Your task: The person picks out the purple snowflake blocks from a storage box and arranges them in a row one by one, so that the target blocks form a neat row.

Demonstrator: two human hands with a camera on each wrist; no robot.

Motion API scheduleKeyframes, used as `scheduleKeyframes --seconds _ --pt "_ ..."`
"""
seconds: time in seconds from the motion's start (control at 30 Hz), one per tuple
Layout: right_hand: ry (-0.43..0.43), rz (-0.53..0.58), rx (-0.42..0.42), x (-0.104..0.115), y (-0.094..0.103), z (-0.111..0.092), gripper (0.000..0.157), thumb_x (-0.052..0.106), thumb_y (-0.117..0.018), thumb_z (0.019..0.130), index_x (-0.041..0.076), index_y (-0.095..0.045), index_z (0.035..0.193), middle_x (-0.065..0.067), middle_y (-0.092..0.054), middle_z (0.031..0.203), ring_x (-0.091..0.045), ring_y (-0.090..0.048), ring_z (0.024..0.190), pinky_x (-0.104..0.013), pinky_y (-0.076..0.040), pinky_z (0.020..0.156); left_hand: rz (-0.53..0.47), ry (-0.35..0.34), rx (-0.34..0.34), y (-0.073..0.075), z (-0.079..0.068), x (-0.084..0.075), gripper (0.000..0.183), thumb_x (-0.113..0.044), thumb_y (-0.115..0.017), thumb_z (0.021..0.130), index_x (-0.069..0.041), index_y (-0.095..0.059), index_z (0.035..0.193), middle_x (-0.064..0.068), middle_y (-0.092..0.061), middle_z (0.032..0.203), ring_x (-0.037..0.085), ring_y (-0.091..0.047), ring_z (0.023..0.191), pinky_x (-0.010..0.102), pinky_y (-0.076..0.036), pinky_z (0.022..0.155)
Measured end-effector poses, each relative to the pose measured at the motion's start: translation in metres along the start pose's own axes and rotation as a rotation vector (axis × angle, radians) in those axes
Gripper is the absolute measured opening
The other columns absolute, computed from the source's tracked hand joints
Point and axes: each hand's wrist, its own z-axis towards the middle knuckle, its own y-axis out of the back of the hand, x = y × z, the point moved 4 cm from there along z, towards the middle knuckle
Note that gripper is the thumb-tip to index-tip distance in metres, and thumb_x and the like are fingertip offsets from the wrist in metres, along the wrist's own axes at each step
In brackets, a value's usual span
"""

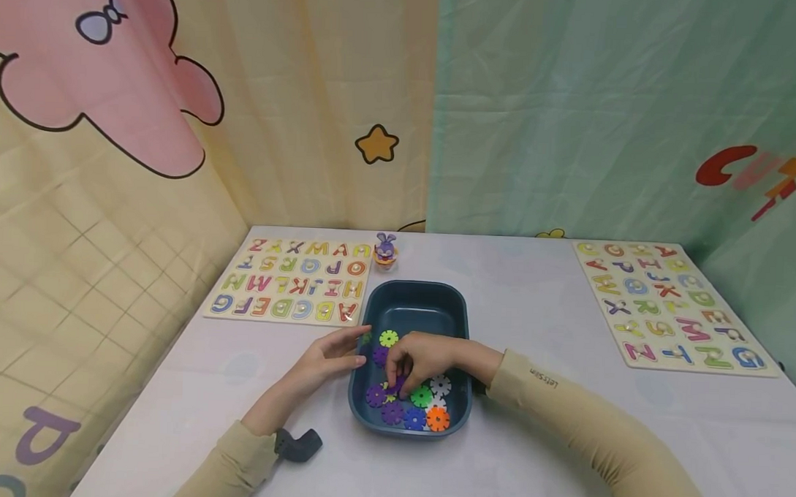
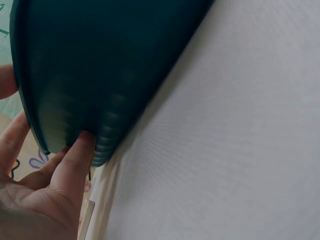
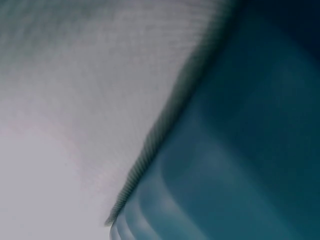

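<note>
A dark blue plastic bin [image 1: 414, 296] stands on the table with several notched snowflake discs in its near part. My right hand [image 1: 423, 355] reaches down into it from the right, thumb and fingertips pinching a purple snowflake disc [image 1: 400, 384] among the others. Around it lie a green disc [image 1: 422, 395], an orange disc [image 1: 438, 419], a blue disc [image 1: 415, 419] and a yellow disc [image 1: 389, 338]. My left hand [image 1: 325, 359] is at the bin's left rim, fingers fairly straight; in the left wrist view fingertips touch the outer wall [image 2: 65, 65]. The right wrist view shows only the bin's side [image 3: 225, 165] and white cloth.
A wooden alphabet puzzle board [image 1: 291, 281] lies left of the bin and another alphabet board [image 1: 675, 309] at the far right. A small purple rabbit figure [image 1: 385, 252] stands behind the bin. Curtains hang behind the white table [image 1: 528, 304].
</note>
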Motion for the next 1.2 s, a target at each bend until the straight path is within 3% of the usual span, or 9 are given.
scheduleKeyframes --seconds 0.3,0.67,1.0,1.2 --pt "0.089 0.065 -0.063 0.001 0.003 -0.001 0.006 0.012 -0.073 0.082 0.012 -0.071 0.088 0.008 -0.068 0.082 -0.003 -0.063 0.074 -0.023 -0.055 0.072 -0.007 0.006 0.007 0.0 0.0 0.002 0.056 -0.019 -0.066 0.087 -0.012 -0.046 0.139 0.011 -0.036 0.146 0.036 -0.032 0.134 0.049 -0.034 0.105" --pt "0.133 0.05 -0.17 0.01 0.02 -0.014 0.016 0.02 -0.067 0.088 0.011 -0.072 0.1 0.011 -0.069 0.093 -0.003 -0.064 0.084 -0.023 -0.053 0.082 0.011 0.02 0.001 0.001 0.0 0.001 0.056 -0.02 -0.066 0.087 -0.013 -0.046 0.139 0.01 -0.037 0.146 0.035 -0.032 0.134 0.05 -0.034 0.105" --pt "0.113 0.092 -0.354 0.018 0.045 -0.053 0.023 0.013 -0.065 0.089 0.005 -0.067 0.111 -0.001 -0.068 0.103 -0.017 -0.066 0.087 -0.027 -0.055 0.079 -0.006 0.006 0.002 0.0 0.0 0.0 0.058 -0.018 -0.066 0.087 -0.009 -0.044 0.14 0.012 -0.037 0.146 0.035 -0.033 0.134 0.048 -0.034 0.105" --pt "0.067 0.126 -0.476 0.014 0.057 -0.083 0.026 0.011 -0.065 0.088 0.001 -0.065 0.112 -0.007 -0.067 0.107 -0.015 -0.065 0.092 -0.03 -0.054 0.082 0.0 -0.001 -0.009 0.0 0.0 0.0 0.057 -0.018 -0.068 0.086 -0.012 -0.046 0.139 0.012 -0.037 0.146 0.035 -0.033 0.134 0.047 -0.034 0.105"
